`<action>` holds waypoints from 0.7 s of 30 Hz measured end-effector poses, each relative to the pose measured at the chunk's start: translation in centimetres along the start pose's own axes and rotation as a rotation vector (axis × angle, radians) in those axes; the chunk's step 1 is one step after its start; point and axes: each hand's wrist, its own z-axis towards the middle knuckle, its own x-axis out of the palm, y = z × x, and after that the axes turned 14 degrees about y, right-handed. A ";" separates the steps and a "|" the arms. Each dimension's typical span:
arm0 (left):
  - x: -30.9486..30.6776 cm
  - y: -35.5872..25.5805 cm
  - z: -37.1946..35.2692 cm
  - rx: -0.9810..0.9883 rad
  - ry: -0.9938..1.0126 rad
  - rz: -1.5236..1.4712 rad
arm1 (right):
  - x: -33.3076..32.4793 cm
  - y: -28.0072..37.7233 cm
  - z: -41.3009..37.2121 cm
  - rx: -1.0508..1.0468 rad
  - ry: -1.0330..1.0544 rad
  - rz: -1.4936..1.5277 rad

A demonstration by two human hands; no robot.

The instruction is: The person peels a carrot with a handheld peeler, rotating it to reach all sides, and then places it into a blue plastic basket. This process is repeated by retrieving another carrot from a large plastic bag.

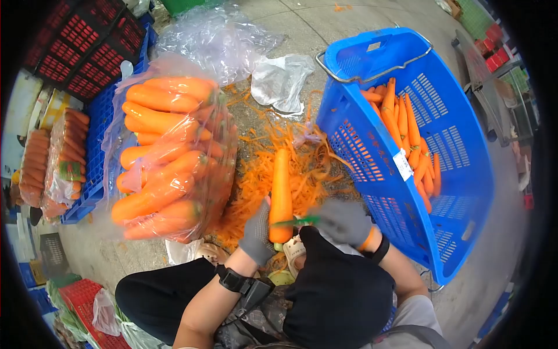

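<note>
We see the gloved left hand (257, 235) in the lower centre of the frame, curled against the left side of a large carrot (281, 186) and gripping it near its thicker lower end. The carrot stands lengthwise in the centre, narrower end toward the top. Just right of it, the gloved right hand (344, 222) is blurred; we make out its fingers closed around a green-handled peeler (307, 220), whose length crosses the carrot's lower part. Around and behind the carrot we see heaped orange peelings (251, 200) on the floor. At centre left, a clear plastic bag (225, 195) holds many large carrots. At right, a tilted blue plastic basket (381, 227) contains slimmer carrots (410, 125). Crumpled clear film (224, 38) lies at upper centre, and black crates (75, 43) are stacked at upper left.
</note>
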 end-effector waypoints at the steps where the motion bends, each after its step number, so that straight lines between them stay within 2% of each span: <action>1: 0.1 0.0 0.0 -0.003 0.006 0.003 | 0.1 0.5 -0.5 -0.065 0.201 -0.048; 3: 0.6 0.0 -0.7 -0.064 0.079 -0.011 | 1.0 -1.3 -0.1 -0.041 0.153 -0.077; 5: 1.5 0.8 -1.6 -0.092 0.153 -0.036 | 0.9 -5.2 1.9 0.226 -0.356 -0.203; 7: 1.5 0.6 -1.3 -0.101 0.233 -0.050 | -1.1 -4.8 2.2 0.219 -0.359 -0.136; 9: 0.6 0.5 -0.9 -0.058 0.131 -0.049 | -1.6 -1.2 0.6 0.104 -0.086 0.033; 10: 0.9 0.1 -0.9 -0.040 0.043 0.014 | -0.3 -1.4 0.0 -0.127 -0.074 -0.103; 11: 0.9 0.0 -0.9 -0.038 0.046 0.019 | 0.4 -1.2 -0.3 -0.129 -0.080 -0.105; 13: 1.0 0.1 -0.8 -0.051 0.084 -0.012 | 1.0 -0.3 -0.6 -0.069 0.131 0.002; 14: 0.9 0.5 -0.8 -0.060 0.089 -0.010 | 2.8 -3.4 -0.3 -0.080 -0.123 -0.165; 15: 0.5 1.0 -1.0 -0.107 0.138 -0.108 | 2.4 -5.0 0.3 -0.071 -0.123 -0.165; 17: 1.1 1.1 -1.2 -0.153 0.190 -0.196 | 0.5 -7.4 2.1 0.316 -0.269 -0.321; 18: 2.1 0.7 -1.7 -0.124 0.120 -0.049 | 0.0 -6.9 1.9 0.313 -0.277 -0.321; 19: 2.6 0.4 -1.9 -0.090 0.047 0.094 | -0.8 -5.6 1.4 0.202 -0.298 -0.250; 20: 2.2 0.3 -1.8 -0.080 0.044 0.093 | -1.4 -4.3 1.0 0.089 -0.310 -0.177; 21: 1.5 0.1 -1.7 -0.113 0.076 0.088 | -1.3 -3.0 0.5 0.086 -0.307 -0.174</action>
